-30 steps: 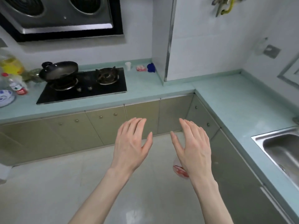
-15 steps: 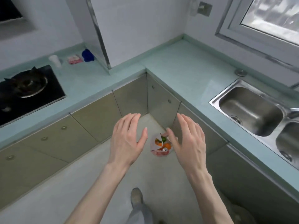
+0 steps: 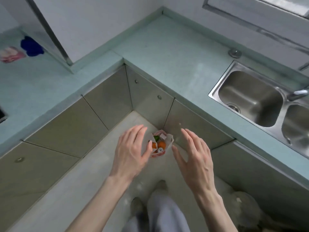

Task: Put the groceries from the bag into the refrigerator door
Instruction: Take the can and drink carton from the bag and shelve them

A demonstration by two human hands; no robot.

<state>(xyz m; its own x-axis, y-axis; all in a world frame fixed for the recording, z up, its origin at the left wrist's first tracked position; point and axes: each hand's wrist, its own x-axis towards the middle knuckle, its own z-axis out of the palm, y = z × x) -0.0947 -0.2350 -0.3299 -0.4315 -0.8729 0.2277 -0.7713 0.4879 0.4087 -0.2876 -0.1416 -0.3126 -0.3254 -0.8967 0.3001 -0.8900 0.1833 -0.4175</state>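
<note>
Both arms stretched fwd and down, palms facing the floor. Left hand [image 3: 129,153] is spread w/ fingers loose, nothing in it, thumb tip overlapping the left edge of the bag [image 3: 159,144] from this angle, can't tell if it's actually touching. Right hand [image 3: 194,160] is spread too, fingers fanned, empty, sitting just right of the bag w/ a small gap. Bag is a small white plastic one standing on the floor [image 3: 93,173] in the inside corner where the two cabinet runs meet, mouth wide so you can see in: something orange [image 3: 161,145], a green bit [image 3: 156,138], a pinkish pack [image 3: 162,136] and what looks like a can top [image 3: 160,149]. Room's an L-shaped kitchen, pale green countertop [image 3: 158,52], beige cabinet doors [image 3: 100,108] w/ little round knobs, steel double sink [image 3: 250,97] on the right w/ tap, blue thing [image 3: 31,46] and pink thing [image 3: 11,54] on the counter far left. Person's grey trouser legs and shoes show at the bottom.
</note>
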